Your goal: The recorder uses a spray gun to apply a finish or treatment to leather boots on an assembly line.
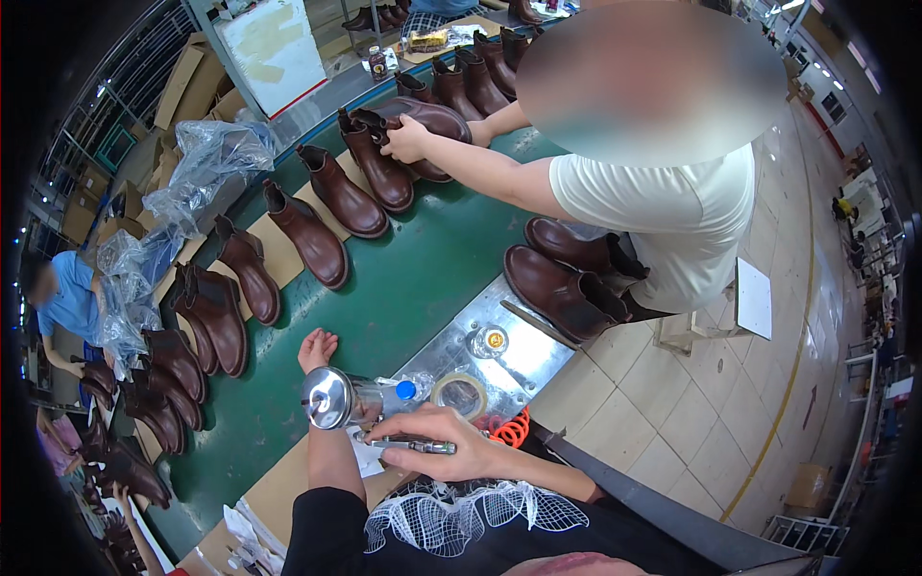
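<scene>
My right hand is closed around a silver pen-shaped tool, just beside a clear container with a shiny metal lid. Beyond that container, which covers part of my left wrist, my left hand rests over the green table with loosely bent fingers and nothing in it. Close to my right hand lie a roll of tape and a clear bottle with a blue cap. A small jar stands on the metal plate. Brown ankle boots line the table's far side.
Across the table a person in a pale shirt handles a brown boot. Two more boots lie at the plate's edge. An orange coiled hose hangs near my right forearm. Clear plastic wrap and cardboard boxes are at the left.
</scene>
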